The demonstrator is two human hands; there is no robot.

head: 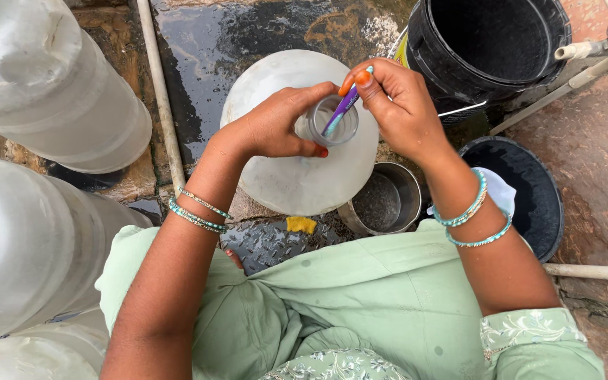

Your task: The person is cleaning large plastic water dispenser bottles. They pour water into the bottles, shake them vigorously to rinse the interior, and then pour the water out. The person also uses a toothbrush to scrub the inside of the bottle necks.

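Observation:
A large translucent water jar (297, 176) stands upright on the wet stone floor in front of me. My left hand (276, 127) is wrapped around its neck (332, 121) at the top. My right hand (395, 105) pinches a thin purple and teal brush (343, 109), whose lower end goes down into the jar's open mouth. Both wrists carry teal bangles.
A steel pot (383, 203) sits by the jar's right side, with a yellow scrap (301, 224) on the floor beside it. A black bucket (487, 49) and a black basin (536, 193) lie to the right. More large jars (43, 84) lie at the left. Thin pipes (160, 91) cross the floor.

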